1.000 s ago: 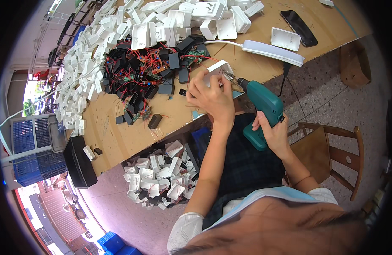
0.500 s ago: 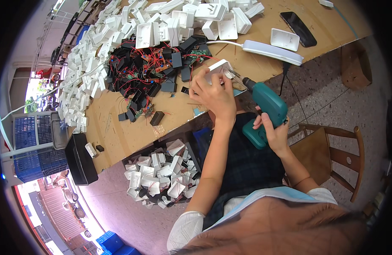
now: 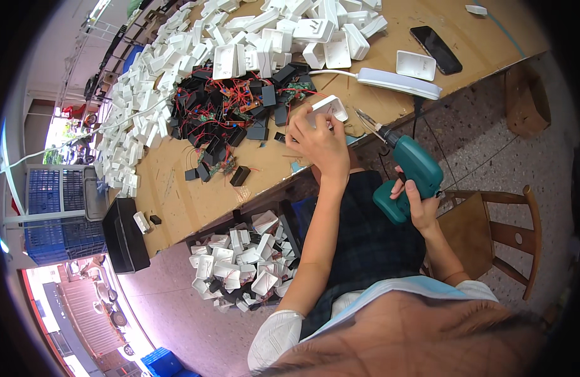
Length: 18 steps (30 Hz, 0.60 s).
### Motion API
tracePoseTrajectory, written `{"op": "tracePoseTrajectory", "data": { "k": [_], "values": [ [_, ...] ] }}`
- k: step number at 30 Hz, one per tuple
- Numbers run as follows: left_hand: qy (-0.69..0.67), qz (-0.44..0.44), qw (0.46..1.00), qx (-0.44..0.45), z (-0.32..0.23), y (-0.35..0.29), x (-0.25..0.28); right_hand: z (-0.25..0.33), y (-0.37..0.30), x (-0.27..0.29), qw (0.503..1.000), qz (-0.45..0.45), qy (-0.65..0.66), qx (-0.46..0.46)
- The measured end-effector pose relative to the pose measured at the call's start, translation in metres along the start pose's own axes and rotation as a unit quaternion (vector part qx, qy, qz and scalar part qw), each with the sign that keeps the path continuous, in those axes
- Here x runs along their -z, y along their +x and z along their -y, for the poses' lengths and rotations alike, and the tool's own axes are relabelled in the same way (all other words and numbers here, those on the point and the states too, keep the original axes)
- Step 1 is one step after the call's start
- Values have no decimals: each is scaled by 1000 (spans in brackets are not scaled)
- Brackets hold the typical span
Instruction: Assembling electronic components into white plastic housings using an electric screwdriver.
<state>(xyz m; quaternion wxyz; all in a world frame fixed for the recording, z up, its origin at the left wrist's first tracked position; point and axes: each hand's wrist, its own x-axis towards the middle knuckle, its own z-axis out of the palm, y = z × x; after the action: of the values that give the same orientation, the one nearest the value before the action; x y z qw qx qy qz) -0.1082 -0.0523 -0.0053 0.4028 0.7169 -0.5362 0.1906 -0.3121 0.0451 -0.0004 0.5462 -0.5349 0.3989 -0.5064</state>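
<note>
At the table's near edge, my left hand [image 3: 320, 139] is closed around a small white plastic case [image 3: 332, 107], its fingers hiding part of the inside. My right hand [image 3: 418, 202] grips a teal cordless screwdriver [image 3: 418, 164] by its handle, held out over the lap just past the table edge. Its long thin bit [image 3: 367, 119] points up and left toward the case, with a gap between them. Left of my left hand lies a tangled heap of black blocks, red wires and green circuit boards [image 3: 230, 103].
Many white plastic cases [image 3: 139, 107] are piled along the table's far left. A white power strip [image 3: 398, 83], an open white shell [image 3: 415, 65] and a black phone [image 3: 436, 50] lie to the right. Below stands a bin of white shells [image 3: 240, 264]; a wooden chair [image 3: 510, 235] is at right.
My right hand has drawn the screwdriver back to the right and slightly down, so its bit has come away from the white case. My left hand keeps its hold, nearly in place.
</note>
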Motion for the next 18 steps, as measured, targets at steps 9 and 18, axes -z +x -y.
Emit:
{"op": "tracePoseTrajectory", "data": {
  "k": [9, 18],
  "values": [
    [-21, 3, 1000, -3, 2, -2, 1, -2, 24, -22, 999, -26, -15, -19],
    [-12, -3, 1000, -18, 6, -7, -2, 0, 29, -25, 999, -22, -37, -7]
  ]
}}
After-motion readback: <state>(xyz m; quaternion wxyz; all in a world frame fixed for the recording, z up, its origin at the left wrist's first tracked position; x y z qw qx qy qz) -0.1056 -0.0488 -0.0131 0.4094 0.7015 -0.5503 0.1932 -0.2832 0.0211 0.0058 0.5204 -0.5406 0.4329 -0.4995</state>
